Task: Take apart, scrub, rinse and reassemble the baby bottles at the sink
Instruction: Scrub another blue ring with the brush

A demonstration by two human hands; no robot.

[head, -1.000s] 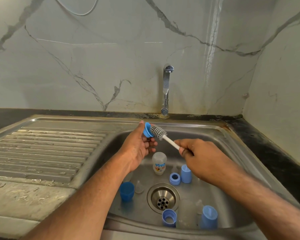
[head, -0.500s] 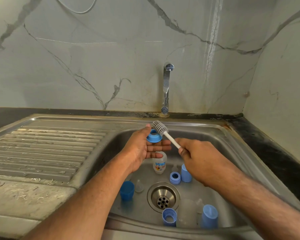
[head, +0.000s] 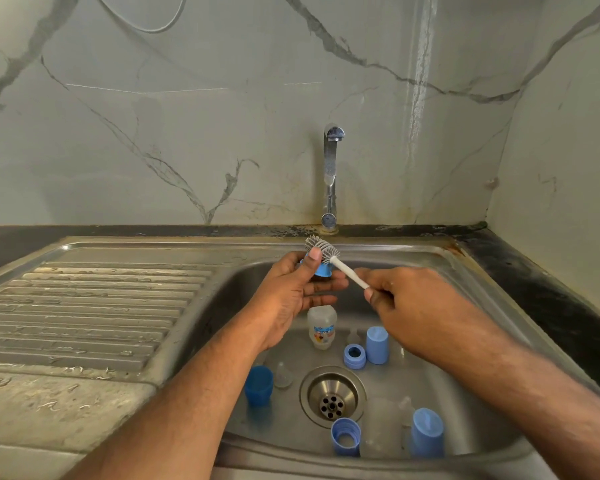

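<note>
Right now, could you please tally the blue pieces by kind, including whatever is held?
Caps: 3
Rings: 3, one in the left hand
Total: 6

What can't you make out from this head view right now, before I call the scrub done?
- Blue ring: mostly covered by the left hand; its inside is unseen.
- Brush: handle end buried in the right hand.
- Clear bottle near the drain: outline too faint against the sink.
- Tap: no visible water stream.
</note>
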